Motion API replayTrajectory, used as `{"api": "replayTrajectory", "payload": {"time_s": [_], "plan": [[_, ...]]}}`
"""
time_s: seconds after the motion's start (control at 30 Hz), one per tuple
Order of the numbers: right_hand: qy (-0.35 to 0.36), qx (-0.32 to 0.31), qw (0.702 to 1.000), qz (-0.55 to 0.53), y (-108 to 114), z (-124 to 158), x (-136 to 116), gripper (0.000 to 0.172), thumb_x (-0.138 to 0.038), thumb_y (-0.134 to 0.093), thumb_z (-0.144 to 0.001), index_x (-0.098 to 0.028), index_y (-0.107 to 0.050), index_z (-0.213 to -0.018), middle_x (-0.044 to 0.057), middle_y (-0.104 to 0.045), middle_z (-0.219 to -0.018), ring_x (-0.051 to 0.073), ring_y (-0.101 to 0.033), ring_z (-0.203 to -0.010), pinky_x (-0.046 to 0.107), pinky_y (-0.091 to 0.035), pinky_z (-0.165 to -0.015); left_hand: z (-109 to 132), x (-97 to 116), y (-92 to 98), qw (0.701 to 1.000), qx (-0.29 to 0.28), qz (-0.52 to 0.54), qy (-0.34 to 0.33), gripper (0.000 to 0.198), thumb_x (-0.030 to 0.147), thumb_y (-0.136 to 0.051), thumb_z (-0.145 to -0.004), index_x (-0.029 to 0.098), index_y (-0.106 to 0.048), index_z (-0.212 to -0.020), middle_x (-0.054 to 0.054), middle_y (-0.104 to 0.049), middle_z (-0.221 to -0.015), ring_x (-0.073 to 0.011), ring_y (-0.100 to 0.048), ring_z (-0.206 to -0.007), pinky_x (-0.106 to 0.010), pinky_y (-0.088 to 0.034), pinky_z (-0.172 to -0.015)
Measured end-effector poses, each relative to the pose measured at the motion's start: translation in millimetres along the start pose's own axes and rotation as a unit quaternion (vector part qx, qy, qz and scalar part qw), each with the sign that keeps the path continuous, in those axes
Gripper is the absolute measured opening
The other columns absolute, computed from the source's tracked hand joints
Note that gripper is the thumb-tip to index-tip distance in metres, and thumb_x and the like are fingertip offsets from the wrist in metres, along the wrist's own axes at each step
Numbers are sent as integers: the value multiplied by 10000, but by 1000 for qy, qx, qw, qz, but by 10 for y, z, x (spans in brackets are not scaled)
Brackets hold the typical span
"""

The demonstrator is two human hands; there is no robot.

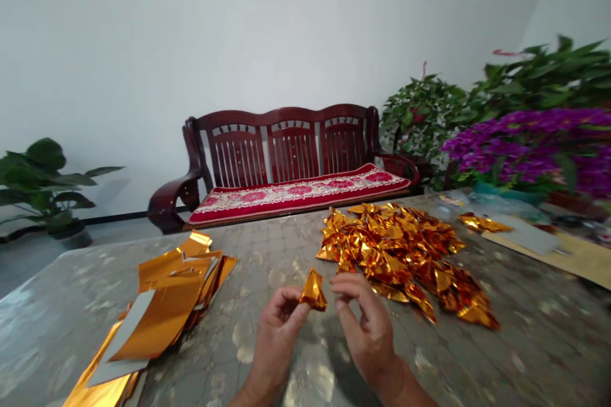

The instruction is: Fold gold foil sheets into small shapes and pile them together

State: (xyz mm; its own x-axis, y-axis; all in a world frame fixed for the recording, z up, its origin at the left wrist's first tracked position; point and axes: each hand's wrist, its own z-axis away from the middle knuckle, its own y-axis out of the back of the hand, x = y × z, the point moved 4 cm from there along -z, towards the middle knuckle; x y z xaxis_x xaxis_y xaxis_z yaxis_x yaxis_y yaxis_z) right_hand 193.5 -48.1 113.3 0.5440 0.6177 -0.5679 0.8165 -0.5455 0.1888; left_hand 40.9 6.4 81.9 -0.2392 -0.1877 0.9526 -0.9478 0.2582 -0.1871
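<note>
Between the thumb and fingers of my left hand (280, 329) is a small folded piece of gold foil paper (314, 291), its peak pointing up. My right hand (365, 324) is just to the right of it, fingers curved and apart, with a small gap to the foil. Beyond that hand lies a large heap of folded gold foil pieces (382, 238). To the left, a loose stack of flat gold foil sheets (167, 305) is spread on the table, some showing pale grey backs.
The table (229, 356) has a patterned grey cover. Purple flowers (525, 146) and a brown paper sheet (582, 257) are at its right side. Behind it stands a dark wooden bench (281, 146) with a red floral cushion. A potted plant (52, 184) is on the floor at left.
</note>
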Motion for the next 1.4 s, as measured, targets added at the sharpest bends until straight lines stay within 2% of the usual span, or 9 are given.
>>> {"api": "replayTrajectory", "payload": {"time_s": [0.1,0.23,0.4,0.57,0.8,1.0,1.1,1.23,1.4], "plan": [[-128,-13,989,-75,-208,45,43,253,-272,-578,-886,-226,-595,-1133,63,-674,-1021,177,-655,-876,261,-537,-674,11,-26,112,996,39,-63,-57,207,376,-713,-804,178,-656,-793,-39,-695,-831,-183,-654,-822,-286,-519,-785],[-199,-38,974,-102,-420,82,81,173,-324,-586,-903,-217,-625,-1033,42,-691,-926,166,-654,-825,246,-524,-669,29,-46,215,980,48,-157,-111,140,331,-676,-842,198,-662,-799,-50,-711,-904,-208,-656,-927,-338,-502,-884],[-128,-38,988,-78,-490,44,73,68,-222,-614,-863,-221,-651,-920,23,-686,-850,158,-641,-763,242,-507,-631,55,-25,300,953,62,-247,-166,65,270,-664,-832,218,-674,-869,-63,-706,-1000,-235,-639,-1015,-395,-482,-942],[-36,-45,996,-73,-533,37,45,120,-121,-586,-872,-226,-638,-844,17,-676,-837,150,-636,-788,250,-508,-658,5,11,344,935,83,-279,-202,62,279,-659,-849,223,-682,-864,-36,-712,-914,-201,-652,-906,-334,-509,-848],[10,-32,999,-21,-554,44,23,134,-128,-637,-859,-248,-677,-904,26,-680,-887,179,-635,-854,319,-518,-754,-11,108,393,894,73,-336,-288,109,187,-625,-876,245,-715,-858,-21,-694,-842,-161,-632,-824,-272,-496,-766],[3,-47,998,-49,-580,83,33,102,-168,-658,-856,-252,-695,-900,24,-648,-845,171,-631,-793,299,-527,-690,22,118,419,877,93,-350,-314,163,166,-595,-871,238,-730,-815,-13,-588,-730,-129,-574,-684,-220,-479,-627],[-38,-54,996,-60,-617,112,87,67,-180,-659,-853,-241,-683,-836,23,-629,-831,164,-619,-777,266,-509,-631,27,72,425,881,81,-357,-299,170,158,-584,-874,241,-726,-833,-8,-577,-726,-128,-571,-679,-216,-477,-622],[-126,-33,988,-83,-677,184,216,76,-174,-684,-805,-225,-645,-844,32,-611,-890,164,-607,-812,237,-499,-592,47,-12,412,903,44,-325,-279,150,141,-570,-874,224,-682,-929,-27,-643,-844,-152,-625,-806,-251,-513,-733],[-296,-21,931,-214,-822,315,393,452,-230,-731,-751,-234,-524,-1153,60,-664,-1040,191,-675,-868,290,-563,-674,61,-130,380,933,37,-286,-214,139,117,-550,-853,205,-630,-924,-17,-658,-862,-145,-628,-802,-239,-503,-722]]}}
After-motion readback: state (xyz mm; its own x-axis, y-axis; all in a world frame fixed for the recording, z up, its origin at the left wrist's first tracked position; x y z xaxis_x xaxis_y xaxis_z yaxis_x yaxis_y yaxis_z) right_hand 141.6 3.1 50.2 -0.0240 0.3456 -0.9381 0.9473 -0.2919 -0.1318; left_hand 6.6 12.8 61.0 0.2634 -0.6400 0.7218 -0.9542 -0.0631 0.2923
